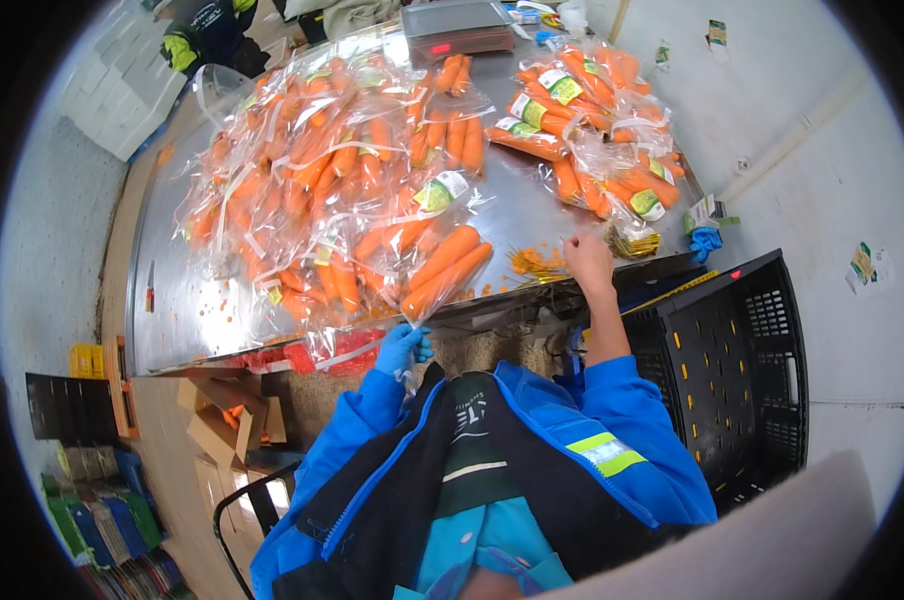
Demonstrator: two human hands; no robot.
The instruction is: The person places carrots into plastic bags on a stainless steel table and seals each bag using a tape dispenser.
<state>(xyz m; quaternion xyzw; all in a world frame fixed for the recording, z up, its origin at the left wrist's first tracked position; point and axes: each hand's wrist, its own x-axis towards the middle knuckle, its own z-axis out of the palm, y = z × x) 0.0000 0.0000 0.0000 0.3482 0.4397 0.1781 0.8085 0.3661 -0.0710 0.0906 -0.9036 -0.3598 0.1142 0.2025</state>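
My left hand (404, 350), in a blue glove, is closed on the gathered neck of a clear bag of carrots (442, 270), which lies at the metal table's (172, 320) front edge. My bare right hand (586, 258) is closed in a pinch just right of a loose pile of gold twist ties (528, 264) among orange scraps; whatever is between its fingertips is too small to make out. A bundle of gold ties (632, 243) sits right of it. Bagged carrots (322, 160) cover much of the left and middle tabletop; labelled bags (562, 100) are heaped at the back right.
A scale (457, 30) is at the back; a person in dark clothing (202, 38) is beyond the table's left end. A knife (150, 288) lies left. A black crate (722, 390) stands right, below a crumpled blue glove (705, 242). A cardboard box (222, 420) is lower left.
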